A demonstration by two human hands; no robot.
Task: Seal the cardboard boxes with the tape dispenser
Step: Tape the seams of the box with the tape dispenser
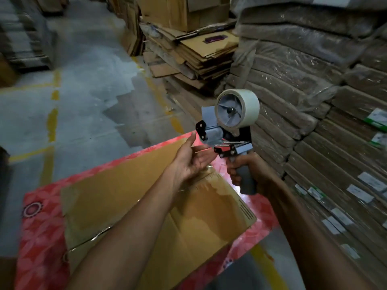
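A grey concrete floor (88, 101) marked with worn yellow painted lines fills the left of the warehouse scene, with blurred stacks at its far edge. Nearer the camera, a flat brown cardboard box (129, 195) lies on a red patterned sheet (41, 237). Its matte surface is creased along a seam and shows a glossy sheen toward its right end.

A person's left hand (191, 162) hovers above the box, palm up. Its fingers (189, 143) are straight and loosely together, holding nothing, with the tips just beside the front of the dispenser; contact cannot be made out.

The grey-and-black metal tape dispenser (230, 130) is held in the air above the box's right end, upright with its black front plate pointing left. A round roll of pale cream tape (249, 101) sits on its grey spoked hub at the top. The right hand (249, 170) grips the grey pistol-shaped handle (248, 183), fingers curled round it.

Behind, a loose pile of flattened brown cardboard sheets (199, 53) leans in uneven layers. At the right, tall stacks of flat cardboard wrapped in crinkled clear plastic film (314, 80) rise like a wall, with small white labels (360, 192) on their lower bundles.
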